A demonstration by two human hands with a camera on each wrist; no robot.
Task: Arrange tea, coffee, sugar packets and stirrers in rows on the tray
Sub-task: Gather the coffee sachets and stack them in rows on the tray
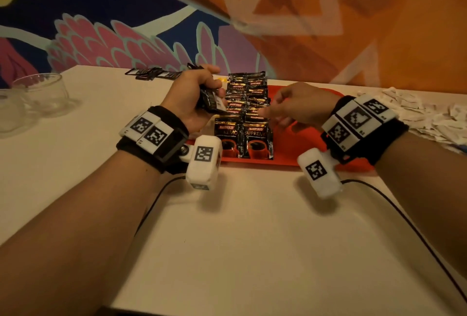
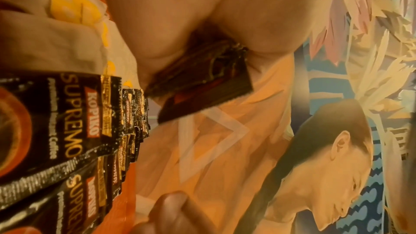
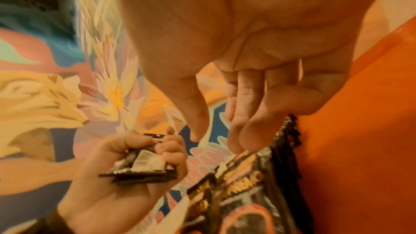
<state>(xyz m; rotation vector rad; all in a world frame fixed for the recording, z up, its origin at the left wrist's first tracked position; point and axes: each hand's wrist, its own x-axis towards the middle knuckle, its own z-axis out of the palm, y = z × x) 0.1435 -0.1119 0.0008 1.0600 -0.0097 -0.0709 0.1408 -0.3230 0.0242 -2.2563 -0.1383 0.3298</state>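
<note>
An orange-red tray [image 1: 298,146] lies on the white table. Black coffee packets [image 1: 243,123] overlap in two rows down its left part, also seen close up in the left wrist view as coffee packets [image 2: 74,131]. My left hand [image 1: 194,96] grips a stack of black packets [image 1: 211,102] just left of the rows; the same stack [image 3: 144,166] shows in the right wrist view. My right hand [image 1: 295,106] hovers over the tray, fingers relaxed and pointing down. Its fingertips [image 3: 243,141] touch the top of a coffee packet [image 3: 247,184] in the right row.
A pile of white sugar packets [image 1: 414,113] lies on the table at the right. Dark packets [image 1: 151,74] lie at the table's back edge. Glass cups [image 1: 43,93] stand at the far left. Yellow packets [image 2: 67,4] lie behind the tray. A painted wall rises behind.
</note>
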